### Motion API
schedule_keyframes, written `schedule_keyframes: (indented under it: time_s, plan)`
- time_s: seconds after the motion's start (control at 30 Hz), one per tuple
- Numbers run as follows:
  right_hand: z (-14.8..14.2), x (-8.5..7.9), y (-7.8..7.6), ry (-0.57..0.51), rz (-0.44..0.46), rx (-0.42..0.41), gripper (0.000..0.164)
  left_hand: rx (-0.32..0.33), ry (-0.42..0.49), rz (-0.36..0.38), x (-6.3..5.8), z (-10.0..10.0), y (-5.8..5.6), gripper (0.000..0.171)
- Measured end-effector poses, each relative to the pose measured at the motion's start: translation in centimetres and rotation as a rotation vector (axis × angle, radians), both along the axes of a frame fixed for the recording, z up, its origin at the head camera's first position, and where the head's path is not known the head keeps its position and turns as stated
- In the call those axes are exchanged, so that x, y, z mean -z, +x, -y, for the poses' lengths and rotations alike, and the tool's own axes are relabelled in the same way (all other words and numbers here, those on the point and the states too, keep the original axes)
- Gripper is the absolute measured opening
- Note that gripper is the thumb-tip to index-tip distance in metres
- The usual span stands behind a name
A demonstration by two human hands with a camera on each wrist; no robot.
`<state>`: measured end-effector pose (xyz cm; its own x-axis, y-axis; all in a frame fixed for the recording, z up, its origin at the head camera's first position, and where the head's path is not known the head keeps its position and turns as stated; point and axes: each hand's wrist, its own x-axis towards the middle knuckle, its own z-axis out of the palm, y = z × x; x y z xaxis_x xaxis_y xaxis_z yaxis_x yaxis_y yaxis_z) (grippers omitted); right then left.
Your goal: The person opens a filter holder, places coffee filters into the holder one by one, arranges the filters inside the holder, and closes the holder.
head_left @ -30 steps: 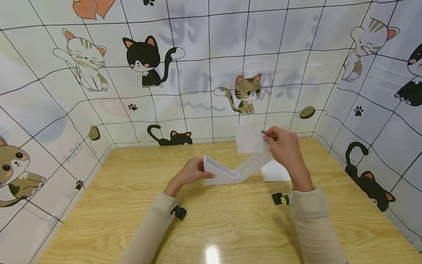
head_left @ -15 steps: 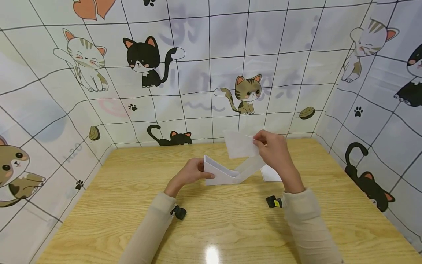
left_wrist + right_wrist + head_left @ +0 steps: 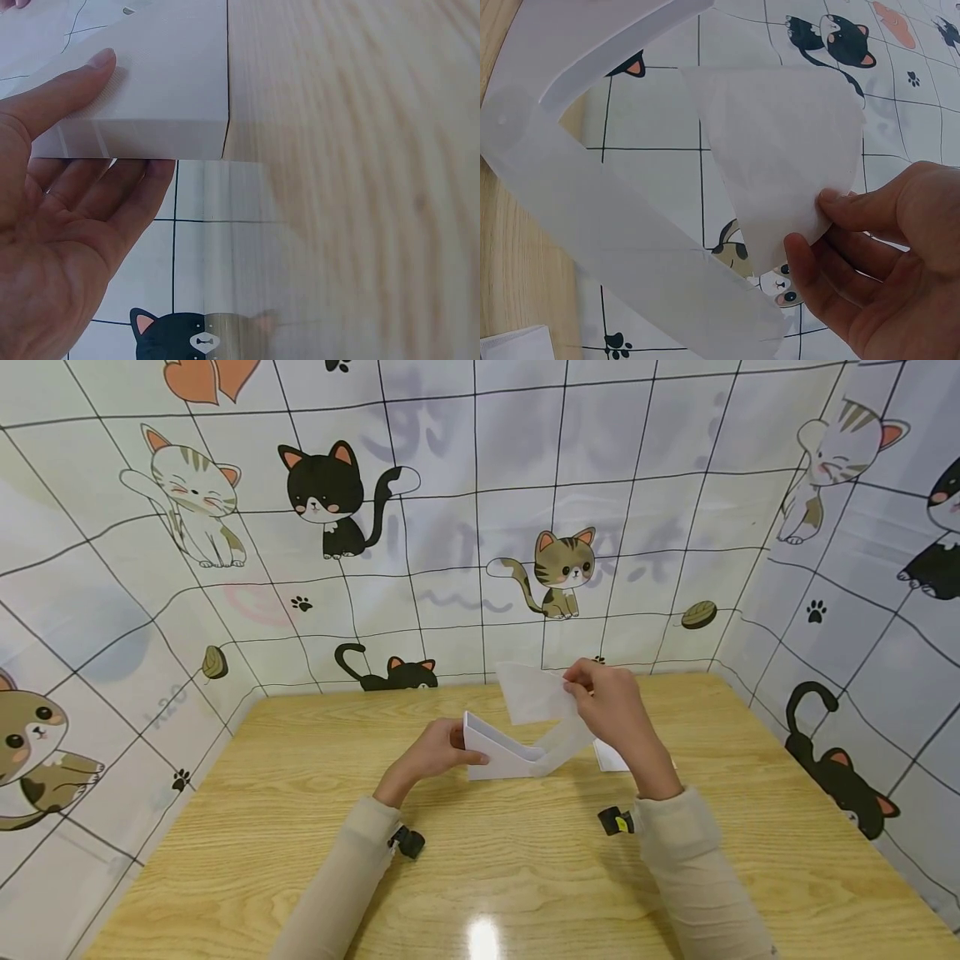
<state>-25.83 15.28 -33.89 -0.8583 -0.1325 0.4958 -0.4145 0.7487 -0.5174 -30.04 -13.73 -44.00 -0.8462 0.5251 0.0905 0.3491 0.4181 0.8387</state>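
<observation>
A white box with a slanted open top stands on the table, and my left hand grips its tall left end. In the left wrist view the thumb lies on one broad face of the box, the fingers beneath its narrow side. A translucent strip-shaped cover is joined at the box's low end and slopes up to the right. My right hand pinches a thin white sheet of paper by its edge between thumb and fingertips. The paper hangs above the cover, behind it in the head view.
Another flat white item lies on the wooden table to the right of the box, partly hidden by my right forearm. Behind and beside the table hang white sheets with a grid and cartoon cats.
My right hand has moved left and slightly down with the paper, bringing it nearer to the box. The left hand and box have stayed in place.
</observation>
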Motion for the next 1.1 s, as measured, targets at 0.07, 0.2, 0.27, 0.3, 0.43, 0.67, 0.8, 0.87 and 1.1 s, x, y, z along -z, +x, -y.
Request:
schedule_keyframes:
  time_s: [0.07, 0.2, 0.27, 0.3, 0.43, 0.67, 0.8, 0.87, 1.1]
  plan:
    - [0.2, 0.1, 0.0, 0.007, -0.008, -0.007, 0.009, 0.002, 0.002, -0.001, 0.0, 0.0, 0.0, 0.034]
    - [0.6, 0.3, -0.1, 0.023, -0.016, -0.022, 0.008, 0.006, 0.005, -0.001, 0.0, 0.0, -0.1, 0.034]
    - [0.9, 0.5, -0.1, 0.03, -0.021, -0.035, 0.007, 0.009, 0.009, -0.005, 0.1, 0.0, -0.1, 0.034]
    - [1.0, 0.5, -0.1, 0.035, -0.023, -0.042, 0.007, 0.01, 0.011, -0.005, 0.0, 0.0, -0.1, 0.034]
    - [1.5, 0.8, 0.0, 0.049, -0.035, -0.069, 0.006, 0.012, 0.015, -0.005, 0.0, 0.0, -0.1, 0.036]
    - [2.2, 1.2, -0.1, 0.062, -0.031, -0.087, 0.004, -0.002, 0.007, -0.003, -0.1, 0.0, 0.0, 0.033]
    - [2.5, 1.2, 0.0, 0.076, -0.031, -0.099, 0.004, 0.001, 0.008, -0.008, -0.2, 0.0, 0.1, 0.032]
    - [2.6, 1.2, 0.1, 0.08, -0.033, -0.101, 0.004, 0.005, 0.009, -0.009, -0.2, 0.0, 0.1, 0.033]
    - [2.6, 1.3, 0.0, 0.085, -0.039, -0.113, 0.003, 0.011, 0.011, -0.008, -0.2, 0.1, 0.0, 0.033]
